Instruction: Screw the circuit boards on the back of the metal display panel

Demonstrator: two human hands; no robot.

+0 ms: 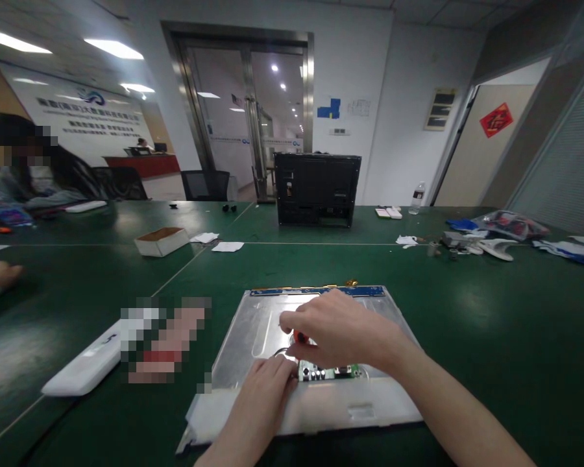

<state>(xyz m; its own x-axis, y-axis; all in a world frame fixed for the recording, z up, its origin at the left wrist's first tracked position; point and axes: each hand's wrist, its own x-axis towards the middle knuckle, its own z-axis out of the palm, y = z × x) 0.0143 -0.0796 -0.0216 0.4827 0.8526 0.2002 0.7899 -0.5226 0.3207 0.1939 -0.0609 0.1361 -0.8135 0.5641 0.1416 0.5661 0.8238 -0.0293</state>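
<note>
A flat silver display panel lies on the green table in front of me, with a blue circuit strip along its far edge. Near the panel's middle is a small green circuit board, partly covered by my hands. My right hand is closed around a screwdriver with a red and black handle, held above the board; its tip is hidden. Fingers bent, my left hand grips the left end of the board, where a dark cable shows.
Left of the panel lies a long white device beside a blurred patch. Farther back stand an open cardboard box and a black monitor-like housing. Loose parts and bags lie at right. A co-worker's hand rests at far left.
</note>
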